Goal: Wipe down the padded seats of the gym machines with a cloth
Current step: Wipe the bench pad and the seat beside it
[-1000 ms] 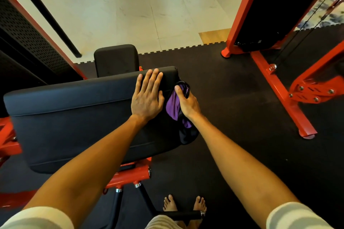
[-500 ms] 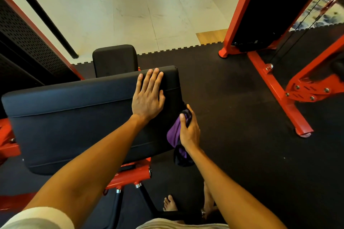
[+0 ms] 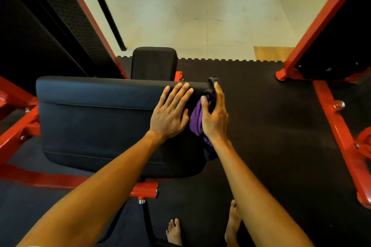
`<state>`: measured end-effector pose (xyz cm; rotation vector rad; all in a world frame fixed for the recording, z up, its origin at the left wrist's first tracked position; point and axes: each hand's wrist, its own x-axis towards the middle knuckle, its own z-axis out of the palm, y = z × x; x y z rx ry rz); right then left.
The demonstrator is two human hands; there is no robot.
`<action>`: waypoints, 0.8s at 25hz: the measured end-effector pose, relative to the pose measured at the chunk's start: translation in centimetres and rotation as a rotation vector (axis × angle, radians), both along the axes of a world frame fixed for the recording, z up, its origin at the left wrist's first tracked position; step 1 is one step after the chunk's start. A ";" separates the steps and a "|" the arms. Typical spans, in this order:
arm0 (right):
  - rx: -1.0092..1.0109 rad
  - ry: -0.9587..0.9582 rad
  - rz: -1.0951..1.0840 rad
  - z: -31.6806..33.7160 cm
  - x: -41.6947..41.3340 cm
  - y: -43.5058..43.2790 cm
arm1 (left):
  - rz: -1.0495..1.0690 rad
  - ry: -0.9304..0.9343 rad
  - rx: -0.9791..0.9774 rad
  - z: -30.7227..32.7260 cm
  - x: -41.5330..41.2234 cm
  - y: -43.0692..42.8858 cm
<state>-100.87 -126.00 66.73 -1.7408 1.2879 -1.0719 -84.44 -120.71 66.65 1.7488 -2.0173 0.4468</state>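
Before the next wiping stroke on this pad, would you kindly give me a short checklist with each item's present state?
1. Cloth held: the right hand grips the purple cloth. Ok.
2. Cloth on the surface: it lies against the right end of the large black pad. Ok.
3. Pad steadied: the left hand rests flat on its top, fingers straight. Ok.
4. Path leftward free: the left hand lies right beside the cloth and would likely block a stroke across the top. Not ok.
5. Rest of the large pad already wiped: cannot tell.
6. Small pad behind already wiped: cannot tell.
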 end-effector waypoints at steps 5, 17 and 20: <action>-0.058 -0.137 0.092 -4.1 -1.9 4.1 | 0.147 0.146 0.003 -0.2 -2.4 0.0; -0.478 0.031 0.597 1.5 -1.3 -9.6 | 0.451 0.313 -0.037 -0.8 -6.9 -1.5; -0.075 0.003 0.676 1.5 0.1 -13.5 | 0.463 0.312 -0.038 -0.6 -7.0 -1.5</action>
